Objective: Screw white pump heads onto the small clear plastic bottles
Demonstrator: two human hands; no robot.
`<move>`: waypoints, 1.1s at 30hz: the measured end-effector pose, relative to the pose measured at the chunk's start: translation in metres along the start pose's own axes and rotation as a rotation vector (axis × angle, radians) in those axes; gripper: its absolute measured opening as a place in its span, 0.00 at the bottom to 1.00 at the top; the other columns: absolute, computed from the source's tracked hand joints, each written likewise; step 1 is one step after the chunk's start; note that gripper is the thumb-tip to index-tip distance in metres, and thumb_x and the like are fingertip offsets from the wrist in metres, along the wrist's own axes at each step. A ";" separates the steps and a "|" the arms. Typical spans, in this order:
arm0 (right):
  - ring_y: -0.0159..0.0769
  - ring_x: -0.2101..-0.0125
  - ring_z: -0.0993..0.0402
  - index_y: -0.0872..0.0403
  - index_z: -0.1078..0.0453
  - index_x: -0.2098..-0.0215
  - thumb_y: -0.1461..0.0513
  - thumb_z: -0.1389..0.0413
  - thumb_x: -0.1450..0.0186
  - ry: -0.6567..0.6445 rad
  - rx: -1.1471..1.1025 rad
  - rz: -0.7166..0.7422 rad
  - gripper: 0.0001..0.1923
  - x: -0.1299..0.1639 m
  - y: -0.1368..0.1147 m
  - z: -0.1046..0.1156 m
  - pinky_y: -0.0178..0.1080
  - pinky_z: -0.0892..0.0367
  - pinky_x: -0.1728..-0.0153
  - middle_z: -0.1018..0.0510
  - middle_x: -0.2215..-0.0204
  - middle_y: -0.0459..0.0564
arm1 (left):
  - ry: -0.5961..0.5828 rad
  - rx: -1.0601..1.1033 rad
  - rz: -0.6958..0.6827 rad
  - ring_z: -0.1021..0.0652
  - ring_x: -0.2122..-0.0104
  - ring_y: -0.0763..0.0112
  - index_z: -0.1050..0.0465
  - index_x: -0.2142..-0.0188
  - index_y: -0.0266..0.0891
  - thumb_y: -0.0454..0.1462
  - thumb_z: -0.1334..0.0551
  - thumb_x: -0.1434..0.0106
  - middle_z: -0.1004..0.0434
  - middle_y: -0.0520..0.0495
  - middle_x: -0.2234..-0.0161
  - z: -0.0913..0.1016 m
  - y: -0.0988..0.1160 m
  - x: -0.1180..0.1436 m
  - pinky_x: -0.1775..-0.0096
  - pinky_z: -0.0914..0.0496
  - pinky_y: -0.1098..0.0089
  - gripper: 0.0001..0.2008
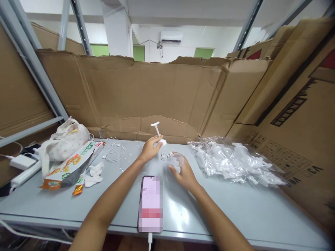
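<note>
My left hand (pixel 151 149) is closed at the lower part of a white plunger-like piece (pixel 156 128) with a T-shaped top, held upright. A white round part (pixel 163 142) shows at its fingertips, at the foot of the stem. My right hand (pixel 185 172) grips a clear plastic cup-like container (pixel 176 161), its round rim facing up towards me. Between the hands, small white parts (pixel 163 156) lie close to the container; their exact shape is too small to make out.
A phone (pixel 151 204) on a cable lies in front of me. To the right are clear bags of white plastic parts (pixel 232 160). A snack package (pixel 74 164), white gloves (pixel 94 174), earphones (pixel 113 153) and a cloth bag (pixel 66 137) lie left. Cardboard (pixel 146 94) walls the back.
</note>
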State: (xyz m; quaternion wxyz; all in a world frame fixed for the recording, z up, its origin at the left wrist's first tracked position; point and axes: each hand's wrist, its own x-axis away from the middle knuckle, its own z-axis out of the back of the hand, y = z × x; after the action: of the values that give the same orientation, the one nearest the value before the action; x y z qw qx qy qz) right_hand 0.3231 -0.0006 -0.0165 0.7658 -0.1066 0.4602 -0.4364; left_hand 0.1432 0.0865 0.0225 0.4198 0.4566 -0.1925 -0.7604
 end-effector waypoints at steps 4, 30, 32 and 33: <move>0.42 0.60 0.28 0.52 0.43 0.56 0.62 0.45 0.42 -0.166 -0.091 -0.089 0.16 -0.001 -0.010 0.004 0.44 0.34 0.57 0.27 0.60 0.52 | 0.036 0.447 0.102 0.28 0.49 0.61 0.31 0.48 0.38 0.41 0.41 0.39 0.29 0.41 0.48 0.031 0.034 0.026 0.47 0.35 0.61 0.20; 0.42 0.64 0.24 0.54 0.37 0.52 0.55 0.44 0.40 0.111 0.042 0.088 0.20 0.011 -0.006 -0.013 0.41 0.30 0.61 0.23 0.60 0.55 | 0.207 0.594 0.210 0.32 0.46 0.62 0.27 0.57 0.39 0.42 0.38 0.43 0.35 0.40 0.45 0.023 0.034 0.088 0.48 0.37 0.67 0.15; 0.39 0.67 0.24 0.54 0.36 0.53 0.55 0.44 0.39 0.037 -0.033 0.014 0.19 0.012 -0.010 -0.012 0.38 0.30 0.65 0.22 0.62 0.53 | 0.196 0.596 0.210 0.30 0.48 0.62 0.27 0.59 0.38 0.42 0.37 0.43 0.36 0.40 0.44 0.025 0.035 0.089 0.51 0.35 0.67 0.14; 0.38 0.68 0.25 0.54 0.36 0.53 0.55 0.45 0.39 0.000 -0.068 -0.019 0.18 0.012 -0.011 -0.012 0.37 0.30 0.66 0.22 0.63 0.52 | 0.194 0.597 0.205 0.30 0.48 0.62 0.27 0.59 0.38 0.42 0.37 0.44 0.36 0.40 0.44 0.025 0.035 0.090 0.51 0.35 0.68 0.14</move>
State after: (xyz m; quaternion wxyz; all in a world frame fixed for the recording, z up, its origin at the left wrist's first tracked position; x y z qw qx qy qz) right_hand 0.3095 -0.0135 -0.0236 0.7576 -0.1367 0.4736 -0.4278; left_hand 0.1169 -0.0088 0.0113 0.3582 0.6080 -0.4108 -0.5774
